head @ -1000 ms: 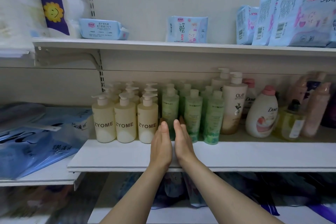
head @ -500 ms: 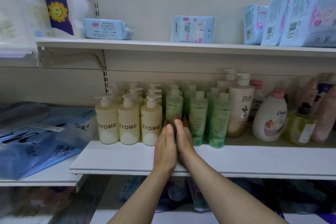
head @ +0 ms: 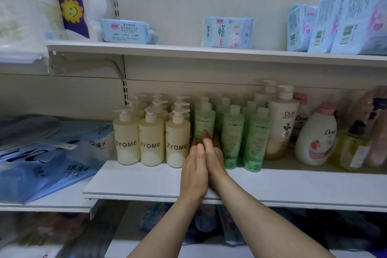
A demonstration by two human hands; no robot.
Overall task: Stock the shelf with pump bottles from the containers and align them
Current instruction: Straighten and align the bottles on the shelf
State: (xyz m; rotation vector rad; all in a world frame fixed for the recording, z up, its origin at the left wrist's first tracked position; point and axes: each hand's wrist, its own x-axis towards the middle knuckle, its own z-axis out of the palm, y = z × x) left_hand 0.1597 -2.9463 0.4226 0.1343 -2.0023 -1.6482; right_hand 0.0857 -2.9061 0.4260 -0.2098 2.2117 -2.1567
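both hands reach onto the shelf (head: 146, 182) together, the left hand (head: 193, 170) and right hand (head: 214, 158) side by side with fingers straight and flat, neither curled round anything; their tips press against the lower part of the front green bottle (head: 204, 125) in the leftmost green row, which stands a little further back than its two green neighbours; this looks like a push to set that row square with the others, flat hands spreading the force low so the tall bottle does not tip

largest first: the white shelf carries rows running front to back, fronts facing out so labels read. the cream pump bottles (head: 150, 142) stand at the left in three rows, each front one marked "zyome", nozzles all turned left. the green bottles beside them read "shiroruka" as far as i can make out. right of those a tall bottle says "olay" (head: 282, 123), then a rounded white one says "dove" (head: 316, 138). on the upper shelf (head: 188, 52) a pale blue pack (head: 227, 32) shows "280" among chinese characters. no containers can be seen from here
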